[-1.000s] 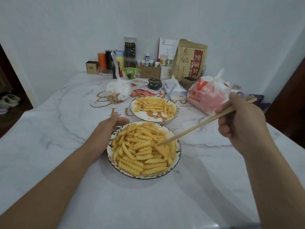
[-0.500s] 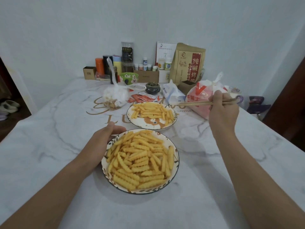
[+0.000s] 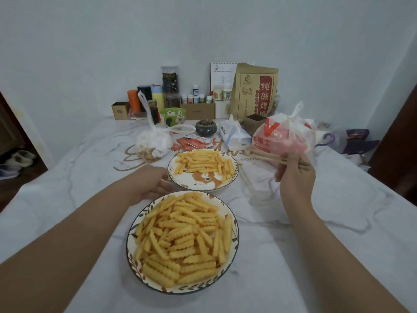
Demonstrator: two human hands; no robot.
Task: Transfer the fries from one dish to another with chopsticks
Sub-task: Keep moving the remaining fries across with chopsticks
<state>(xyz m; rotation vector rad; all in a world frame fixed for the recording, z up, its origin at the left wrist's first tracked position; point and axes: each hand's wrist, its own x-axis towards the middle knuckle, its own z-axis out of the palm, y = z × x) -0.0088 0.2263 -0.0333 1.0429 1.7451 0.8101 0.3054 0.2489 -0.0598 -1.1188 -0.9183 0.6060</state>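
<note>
Brown paper bag (image 3: 255, 91): red label "纯碱烤". Red-white plastic bag (image 3: 282, 136): "V" mark; other print illegible.

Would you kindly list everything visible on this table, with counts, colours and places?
near plate: one, white with leaf rim, front centre, heaped with yellow fries
far plate: one, white with orange animal print, behind it, fewer fries
chopsticks: two, pale wood, right of far plate
tied bags: one clear, one red-and-white
sauce packets: several, red
tissue pack: one, white
brown paper bag: one, back
jars and bottles: many, mixed, along wall
left hand: between the plates
right hand: holds chopsticks
</note>
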